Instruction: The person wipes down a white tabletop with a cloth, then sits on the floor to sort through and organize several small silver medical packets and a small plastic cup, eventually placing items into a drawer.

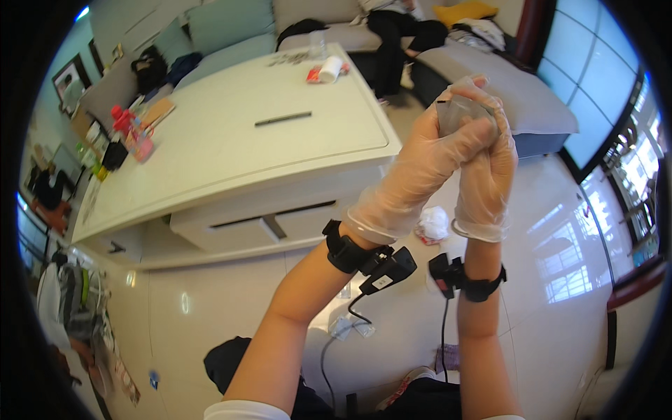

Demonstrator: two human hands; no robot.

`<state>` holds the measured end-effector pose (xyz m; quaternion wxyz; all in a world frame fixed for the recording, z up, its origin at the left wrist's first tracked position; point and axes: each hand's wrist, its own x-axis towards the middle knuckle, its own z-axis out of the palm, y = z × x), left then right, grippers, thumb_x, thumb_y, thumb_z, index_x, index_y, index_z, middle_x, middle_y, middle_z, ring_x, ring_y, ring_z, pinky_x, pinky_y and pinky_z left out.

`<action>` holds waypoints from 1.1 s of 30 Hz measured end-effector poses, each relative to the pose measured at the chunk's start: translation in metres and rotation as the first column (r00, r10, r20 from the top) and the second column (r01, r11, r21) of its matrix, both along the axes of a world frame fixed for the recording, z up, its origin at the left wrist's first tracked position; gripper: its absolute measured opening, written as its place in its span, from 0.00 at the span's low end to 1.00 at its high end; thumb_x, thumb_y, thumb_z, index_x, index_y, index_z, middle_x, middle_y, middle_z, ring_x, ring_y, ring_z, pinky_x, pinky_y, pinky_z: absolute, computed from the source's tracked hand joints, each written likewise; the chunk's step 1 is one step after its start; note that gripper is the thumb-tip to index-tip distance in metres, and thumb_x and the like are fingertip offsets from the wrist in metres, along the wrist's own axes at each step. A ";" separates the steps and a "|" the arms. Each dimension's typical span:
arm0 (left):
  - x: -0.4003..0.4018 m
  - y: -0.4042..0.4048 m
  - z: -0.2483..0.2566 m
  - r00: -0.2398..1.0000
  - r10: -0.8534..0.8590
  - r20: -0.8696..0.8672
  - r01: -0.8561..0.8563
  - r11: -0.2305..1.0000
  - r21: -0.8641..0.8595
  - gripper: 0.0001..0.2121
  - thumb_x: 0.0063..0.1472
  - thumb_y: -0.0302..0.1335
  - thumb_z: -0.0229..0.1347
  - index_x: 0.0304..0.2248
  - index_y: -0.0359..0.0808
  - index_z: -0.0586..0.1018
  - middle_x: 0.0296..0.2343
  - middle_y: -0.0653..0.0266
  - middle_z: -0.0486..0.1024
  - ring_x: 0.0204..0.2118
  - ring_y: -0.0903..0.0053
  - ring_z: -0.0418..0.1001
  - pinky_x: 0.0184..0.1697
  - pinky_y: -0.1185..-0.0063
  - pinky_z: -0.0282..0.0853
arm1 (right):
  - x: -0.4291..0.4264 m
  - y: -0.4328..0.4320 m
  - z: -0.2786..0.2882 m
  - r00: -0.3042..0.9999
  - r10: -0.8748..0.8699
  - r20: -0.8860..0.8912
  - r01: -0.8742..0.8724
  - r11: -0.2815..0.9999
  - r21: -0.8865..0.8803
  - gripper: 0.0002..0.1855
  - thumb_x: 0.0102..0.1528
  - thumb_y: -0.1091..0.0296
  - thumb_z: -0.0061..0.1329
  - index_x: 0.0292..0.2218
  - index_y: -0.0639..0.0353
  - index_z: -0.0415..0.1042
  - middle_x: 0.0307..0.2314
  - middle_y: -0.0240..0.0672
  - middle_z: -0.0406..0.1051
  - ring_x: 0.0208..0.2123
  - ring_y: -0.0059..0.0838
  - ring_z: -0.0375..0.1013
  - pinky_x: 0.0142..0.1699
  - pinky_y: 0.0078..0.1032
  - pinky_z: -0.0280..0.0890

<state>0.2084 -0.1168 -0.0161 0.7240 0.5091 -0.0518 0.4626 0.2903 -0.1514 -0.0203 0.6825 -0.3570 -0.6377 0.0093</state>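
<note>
Both my hands wear thin clear disposable gloves and are raised close together to the right of the table. My left hand (420, 160) grips a small greyish see-through plastic sheet (449, 116) with a short black mark at its corner. Around the far side of the same sheet curl the fingers of my right hand (493, 157). The overlapping fingers hide part of the sheet. A black wrist-mounted device (375, 262) with a cable is strapped to my left wrist, and a similar device (457, 278) to my right.
A white coffee table (220, 152) bears a dark pen-like stick (283, 119), a white roll (331, 69) and a pink bottle (137, 142). On the tiled floor lie a crumpled white bag (433, 224) and small clear packets (350, 326). A person (391, 42) sits on the sofa (488, 84).
</note>
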 end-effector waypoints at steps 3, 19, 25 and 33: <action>0.006 -0.012 0.010 0.999 -0.030 0.027 0.029 0.997 0.067 0.22 0.57 0.39 0.52 0.46 0.32 0.65 0.33 0.68 0.68 0.35 0.85 0.66 0.41 0.85 0.62 | -0.003 -0.013 0.018 0.869 -0.465 0.166 0.426 0.876 0.224 0.16 0.51 0.75 0.41 0.44 0.58 0.67 0.35 0.37 0.66 0.39 0.34 0.63 0.47 0.28 0.55; -0.105 0.116 -0.070 -0.452 0.888 -0.089 -0.056 0.071 0.996 0.23 0.56 0.41 0.48 0.49 0.40 0.66 0.48 0.60 0.64 0.50 0.66 0.61 0.50 0.63 0.57 | 0.014 -0.034 -0.039 0.908 -0.418 0.036 0.416 0.908 0.057 0.24 0.49 0.77 0.38 0.49 0.59 0.60 0.47 0.37 0.58 0.51 0.31 0.55 0.55 0.29 0.48; -0.111 0.116 -0.075 -0.433 0.863 -0.260 0.028 0.301 0.953 0.37 0.51 0.61 0.39 0.50 0.38 0.64 0.52 0.58 0.58 0.56 0.63 0.51 0.57 0.58 0.41 | 0.020 -0.041 -0.043 0.913 -0.407 0.038 0.407 0.913 0.009 0.23 0.49 0.77 0.38 0.48 0.59 0.61 0.47 0.38 0.58 0.50 0.31 0.57 0.54 0.29 0.49; -0.115 0.122 -0.078 -0.375 0.879 -0.294 0.009 0.320 0.947 0.36 0.52 0.59 0.42 0.51 0.36 0.63 0.53 0.57 0.56 0.58 0.62 0.48 0.58 0.58 0.38 | 0.015 -0.031 -0.055 0.905 -0.421 0.055 0.423 0.905 -0.041 0.22 0.46 0.80 0.38 0.45 0.63 0.64 0.43 0.40 0.63 0.48 0.33 0.59 0.53 0.28 0.51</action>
